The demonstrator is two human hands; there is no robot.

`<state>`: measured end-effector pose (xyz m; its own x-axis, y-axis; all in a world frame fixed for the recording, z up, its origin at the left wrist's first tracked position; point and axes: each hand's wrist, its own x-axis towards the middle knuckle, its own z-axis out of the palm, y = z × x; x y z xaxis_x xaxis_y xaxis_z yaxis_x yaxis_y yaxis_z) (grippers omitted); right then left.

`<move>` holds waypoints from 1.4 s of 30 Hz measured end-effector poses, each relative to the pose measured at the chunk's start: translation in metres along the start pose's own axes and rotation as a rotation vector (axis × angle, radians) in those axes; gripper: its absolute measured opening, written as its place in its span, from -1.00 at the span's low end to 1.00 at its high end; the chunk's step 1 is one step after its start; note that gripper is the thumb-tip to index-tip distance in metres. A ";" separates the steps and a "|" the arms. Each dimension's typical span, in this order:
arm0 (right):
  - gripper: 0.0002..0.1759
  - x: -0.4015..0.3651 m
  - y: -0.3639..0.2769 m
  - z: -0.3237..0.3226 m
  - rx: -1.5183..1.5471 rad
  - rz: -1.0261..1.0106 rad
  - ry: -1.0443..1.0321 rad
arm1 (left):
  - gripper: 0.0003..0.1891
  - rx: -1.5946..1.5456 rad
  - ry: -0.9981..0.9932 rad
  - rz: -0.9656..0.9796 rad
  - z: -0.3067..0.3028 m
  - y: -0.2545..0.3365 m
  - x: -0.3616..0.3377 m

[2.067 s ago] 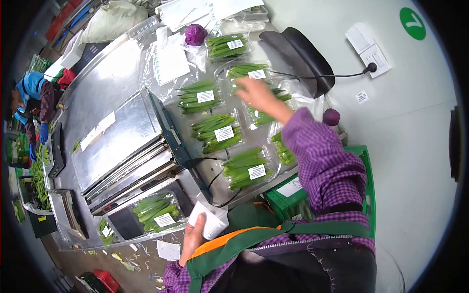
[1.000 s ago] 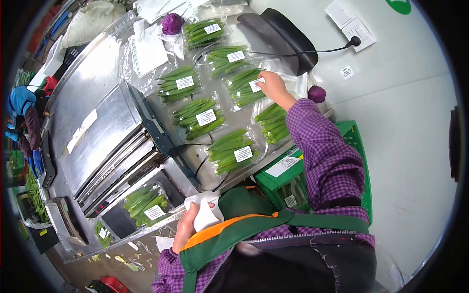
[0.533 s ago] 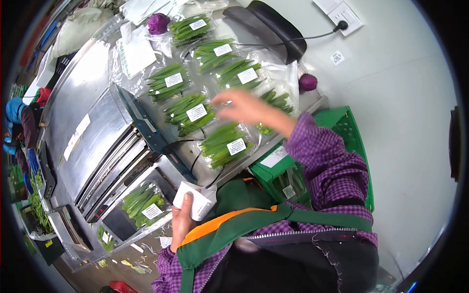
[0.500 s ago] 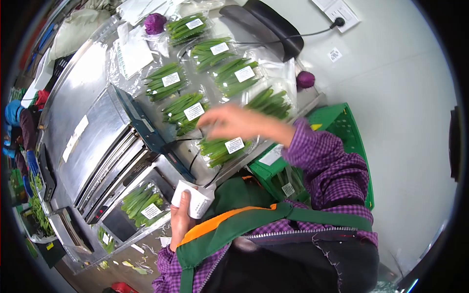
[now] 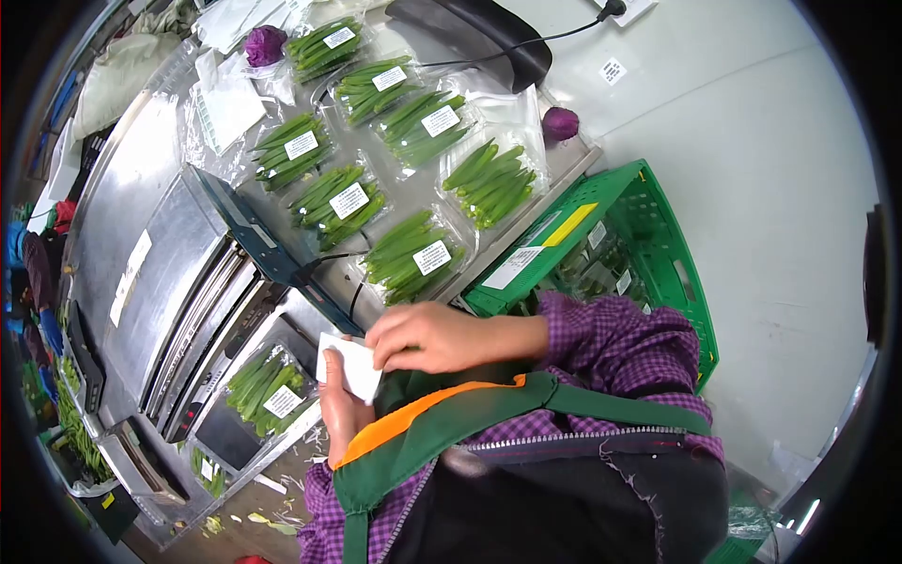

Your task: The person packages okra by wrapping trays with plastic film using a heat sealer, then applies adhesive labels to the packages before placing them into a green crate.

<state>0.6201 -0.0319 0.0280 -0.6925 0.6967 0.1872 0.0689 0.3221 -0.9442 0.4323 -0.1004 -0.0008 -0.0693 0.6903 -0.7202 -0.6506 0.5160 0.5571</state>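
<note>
My left hand (image 5: 340, 402) holds a white label stack (image 5: 354, 368), with the thumb on its face. Over the stack's right edge, the curled fingers of my right hand (image 5: 423, 340) touch it. Just above my hands lies a clear pack of green pods (image 5: 404, 258) with a white label. More labelled packs (image 5: 340, 205) cover the metal table, and one pack (image 5: 489, 183) at the right shows no label. Another labelled pack (image 5: 268, 390) sits on a dark scale plate left of my left hand.
A green crate (image 5: 672, 254) with packs inside stands at the right. Purple cabbages (image 5: 561, 123) lie at the table's right edge and far end. A metal machine (image 5: 169, 291) is at the left. Beyond it, a person's blue-gloved hand (image 5: 50, 331) shows at the far left.
My right hand has come down from above the packs to the white label stack. The view has shifted, and the unlabelled pack and crate show more fully.
</note>
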 end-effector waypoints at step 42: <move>-0.70 -0.007 -0.002 0.065 -0.099 0.218 -0.117 | -0.72 -0.070 -0.128 0.064 -0.050 -0.020 -0.025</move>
<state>0.5782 -0.0790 0.0108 -0.7318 0.6793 -0.0555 0.2912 0.2380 -0.9266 0.4098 -0.1531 -0.0148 -0.0183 0.7819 -0.6231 -0.6997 0.4352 0.5666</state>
